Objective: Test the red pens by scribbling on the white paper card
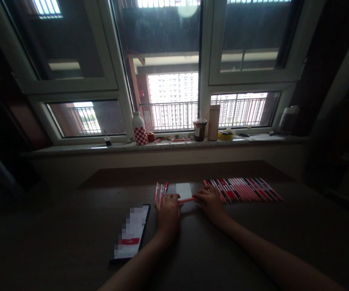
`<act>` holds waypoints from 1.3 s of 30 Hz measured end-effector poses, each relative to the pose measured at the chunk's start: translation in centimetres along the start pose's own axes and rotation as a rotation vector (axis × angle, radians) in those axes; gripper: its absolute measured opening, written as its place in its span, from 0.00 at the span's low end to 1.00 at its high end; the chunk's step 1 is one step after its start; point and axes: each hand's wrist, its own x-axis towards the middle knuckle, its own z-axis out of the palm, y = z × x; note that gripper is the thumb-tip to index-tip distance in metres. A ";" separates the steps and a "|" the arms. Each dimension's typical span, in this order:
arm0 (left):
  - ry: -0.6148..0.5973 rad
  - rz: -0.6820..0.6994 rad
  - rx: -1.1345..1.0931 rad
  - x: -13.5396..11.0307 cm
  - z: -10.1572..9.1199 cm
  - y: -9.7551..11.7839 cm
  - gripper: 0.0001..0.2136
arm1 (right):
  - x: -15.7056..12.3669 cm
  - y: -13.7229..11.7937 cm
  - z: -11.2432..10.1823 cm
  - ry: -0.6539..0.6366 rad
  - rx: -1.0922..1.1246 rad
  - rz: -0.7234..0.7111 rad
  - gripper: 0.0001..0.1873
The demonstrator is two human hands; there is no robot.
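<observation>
A slim pink pen (187, 200) is held level between my two hands, one end at each. My left hand (169, 216) has its fingers closed on the left end, and my right hand (211, 203) pinches the right end. Just behind the pen lies a small white paper slip (183, 190). Several pens (161, 190), pink and red, lie beyond my left fingers. To the right of my right hand, a long row of pink, red and black pens (244, 190) lies side by side.
A phone (133, 232) with a lit screen lies left of my left forearm on the dark table (253, 246). On the windowsill stand a red-checked white bottle (139, 129), a lidded dark cup (200, 130), a beige flask (213, 123) and a yellow roll (225, 135).
</observation>
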 end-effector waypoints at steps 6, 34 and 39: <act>-0.008 0.002 0.042 0.0 0.1 0.0 0.09 | 0.1 0.0 0.1 0.004 -0.003 -0.001 0.07; -0.020 0.014 0.024 0.0 -0.2 0.2 0.11 | 0.0 0.2 0.2 -0.002 -0.030 -0.014 0.07; -0.026 0.008 0.033 0.0 0.0 0.1 0.13 | 0.0 0.2 0.2 -0.001 -0.021 -0.019 0.08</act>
